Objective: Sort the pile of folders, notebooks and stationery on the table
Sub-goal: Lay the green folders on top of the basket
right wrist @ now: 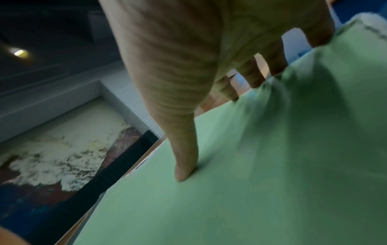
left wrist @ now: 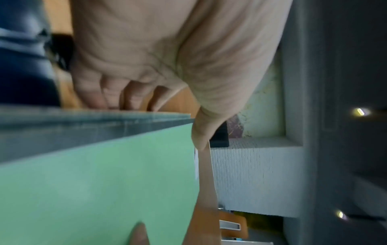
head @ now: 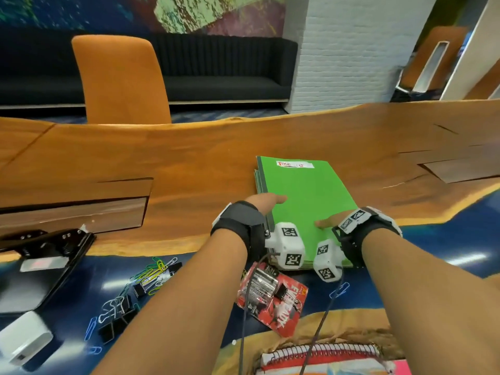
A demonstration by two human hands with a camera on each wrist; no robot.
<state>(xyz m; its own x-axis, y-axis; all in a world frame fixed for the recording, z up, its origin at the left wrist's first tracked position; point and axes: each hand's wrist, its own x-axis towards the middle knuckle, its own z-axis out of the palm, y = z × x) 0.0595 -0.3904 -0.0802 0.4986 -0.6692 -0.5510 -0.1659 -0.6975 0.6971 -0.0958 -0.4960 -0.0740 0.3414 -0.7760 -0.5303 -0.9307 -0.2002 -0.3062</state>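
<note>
A stack of folders (head: 303,201) is lying on the bench (head: 189,158), right of centre. A battery pack (head: 273,296) is lying just near of it, with paper clips (head: 130,296) lying farther left. A spiral notebook (head: 324,358) is sitting nearest, and a chair (head: 119,79) is standing beyond the far edge.

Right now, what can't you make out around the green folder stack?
- Green folder label: head view, writing partly smeared, unreadable in full.
- Stack under it: only edges show at the left side.
- Left hand fingers: tips hidden behind the stack edge.
- Right hand: wrist camera covers it in head view; right wrist view blurred.
- Spiral notebook: cut by bottom edge.
</note>
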